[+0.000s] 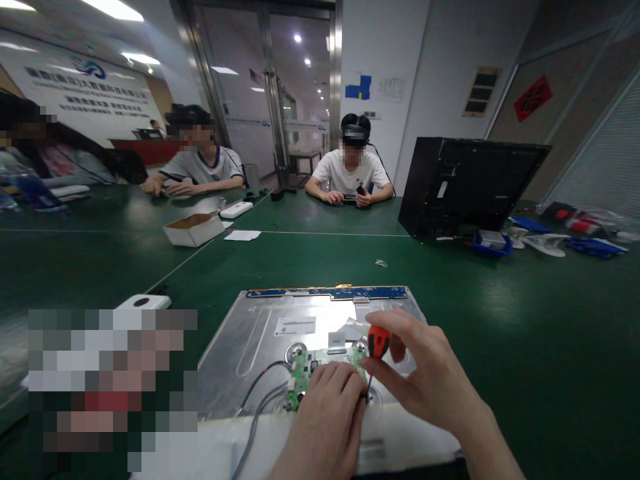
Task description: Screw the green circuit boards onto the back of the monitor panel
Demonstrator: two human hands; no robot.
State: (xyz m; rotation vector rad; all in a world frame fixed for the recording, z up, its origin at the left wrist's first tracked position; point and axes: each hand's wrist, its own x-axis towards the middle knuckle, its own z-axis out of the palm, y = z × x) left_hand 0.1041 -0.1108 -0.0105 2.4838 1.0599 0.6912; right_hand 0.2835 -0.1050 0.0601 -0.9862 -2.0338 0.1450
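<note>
– So, right hand [425, 363] first. How far open?

– Partly closed. Thumb and forefinger pinch the red-and-black handle of a screwdriver [379, 341]; the forefinger arches over its upper end, the thumb sits lower down. Gap between the two filled by the handle.

– Angle of the tool?

– Near upright, handle up. Thin shaft runs down beside the fingers of the other hand. Tip hidden; cannot tell what it meets.

– And the left hand [333, 407]?

– Back of the hand up, fingers together and bent, laid over the green circuit board [300, 363]. Finger ends close by the shaft. Whether they grip anything, cannot tell; the undersides are out of sight.

– Where does the board lie?

– On the back of a flat metal panel [260, 333], toward its near side, right in front of the wearer. Left part of the board shows clear of the hand. Grey cables [253, 433] run off from its left side toward the near edge. Panel itself rests on the green counter [500, 373].

– Other marks on the panel?

– A blue strip [300, 293] along the far edge; a white label [295, 326] beyond the board.

– Farther out?

– A black monitor [470, 187] at the right, an open white box [193, 235] at the left. Across the counter, a person in a white shirt [350, 170] with a small dark object in hand, too small to name.
</note>
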